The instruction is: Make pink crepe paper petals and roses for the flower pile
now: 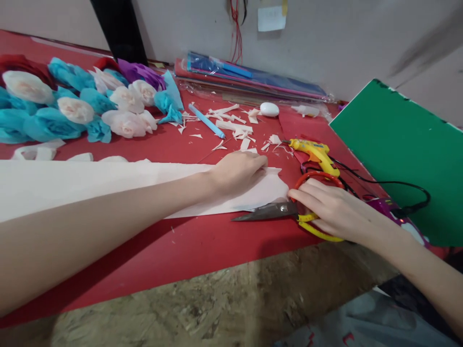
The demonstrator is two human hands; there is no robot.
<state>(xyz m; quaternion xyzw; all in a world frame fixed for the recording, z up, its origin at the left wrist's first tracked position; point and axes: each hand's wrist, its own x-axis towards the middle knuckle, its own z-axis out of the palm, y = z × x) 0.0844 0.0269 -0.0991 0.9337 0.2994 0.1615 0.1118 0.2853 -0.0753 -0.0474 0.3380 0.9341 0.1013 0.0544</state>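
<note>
A long strip of white crepe paper (108, 185) lies across the table from the left. Resting on it near its right end is my left hand (237, 173), its fingers curled together against the paper; the fingertips are partly hidden. My right hand (333, 207) grips a pair of scissors (278, 210) by its red and yellow handles. The dark blades point left along the paper's lower right edge and look closed or nearly so. Just beyond the right hand sits a yellow glue gun (314, 153) with a black cord.
Blue, white and purple paper flowers (97, 101) crowd the back left. White paper scraps (235, 126), a light blue stick-like pen (207, 121) and a white egg-shaped object (269, 109) lie behind my hands. Wrapped sheets (253, 79) line the wall; a green board (401, 159) leans right.
</note>
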